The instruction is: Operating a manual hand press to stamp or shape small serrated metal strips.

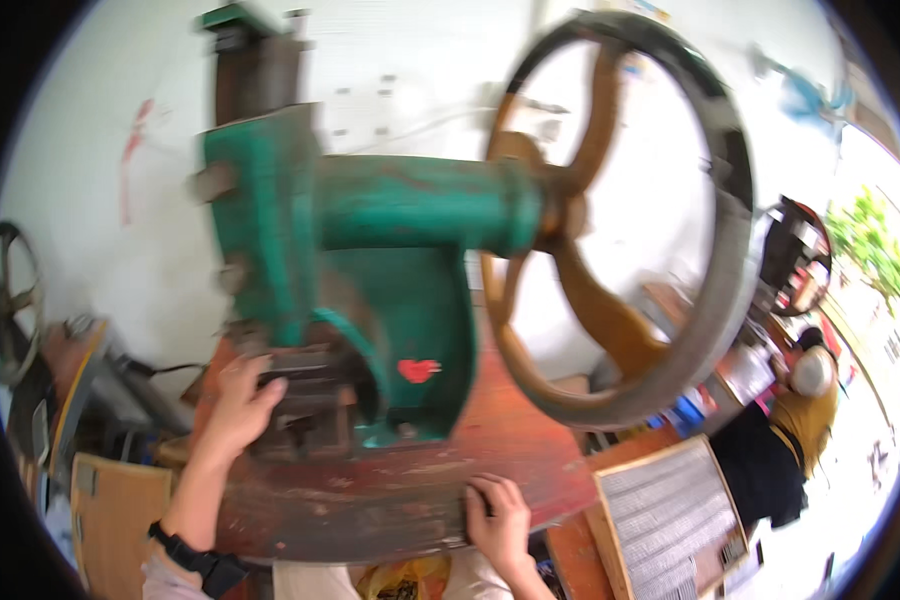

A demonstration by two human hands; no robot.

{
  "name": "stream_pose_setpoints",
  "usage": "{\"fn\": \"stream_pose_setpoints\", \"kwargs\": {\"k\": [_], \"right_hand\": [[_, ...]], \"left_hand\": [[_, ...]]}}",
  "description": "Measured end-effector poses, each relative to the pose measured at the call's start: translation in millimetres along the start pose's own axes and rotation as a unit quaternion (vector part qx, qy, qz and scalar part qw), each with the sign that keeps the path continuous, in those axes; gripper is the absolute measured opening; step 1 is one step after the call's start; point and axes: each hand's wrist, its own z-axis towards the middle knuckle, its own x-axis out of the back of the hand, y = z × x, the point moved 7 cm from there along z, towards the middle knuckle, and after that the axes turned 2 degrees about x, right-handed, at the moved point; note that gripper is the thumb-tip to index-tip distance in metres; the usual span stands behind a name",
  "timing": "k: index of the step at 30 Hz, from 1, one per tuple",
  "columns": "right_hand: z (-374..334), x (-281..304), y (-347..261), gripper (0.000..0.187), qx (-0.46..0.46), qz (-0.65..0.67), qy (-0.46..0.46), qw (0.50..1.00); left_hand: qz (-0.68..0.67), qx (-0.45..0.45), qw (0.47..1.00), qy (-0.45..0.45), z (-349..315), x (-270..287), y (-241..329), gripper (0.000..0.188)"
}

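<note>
A green hand-operated press (410,200) stands before me on a dark red wooden table (370,510). Its large spoked handwheel (735,250) rises at the right. My left hand (238,410) reaches to the metal die (310,385) under the ram, fingertips at its left side and thumb near its front. Blur and the die hide what those fingers hold, if anything. On the near right part of the tabletop lies my right hand (500,515), its fingers curled down against the wood. Anything under those fingers is out of sight.
A wood-framed tray (610,560) with rows of grey strips is at lower right. Beyond it another person (810,400) bends forward, near a second press (795,255). At far left are another wheel (10,290) and a wooden board (115,530). A yellow bag (435,572) lies below the table edge.
</note>
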Motion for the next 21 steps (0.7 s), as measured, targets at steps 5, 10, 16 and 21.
{"fn": "stream_pose_setpoints", "kwargs": {"k": [5,10,16,21], "right_hand": [[-1.2,-0.7,3.3,0.015,0.003,0.038,0.025,0.999],[-6.0,-4.0,7.5,0.018,0.020,0.060,0.026,0.998],[-5.4,-6.3,7.6,0.017,0.009,0.059,0.003,0.998],[-6.0,-5.5,5.1,0.018,0.015,0.060,-0.013,0.998]], "left_hand": [[-0.210,0.078,0.974,-0.017,7.0,-9.3,-28.8,0.049],[-0.076,0.069,0.995,-0.002,14.5,-5.9,-36.1,0.050],[0.088,0.065,0.994,-0.012,10.4,-9.7,-37.8,0.051],[0.073,0.067,0.995,-0.023,13.7,-7.4,-36.2,0.052]]}}
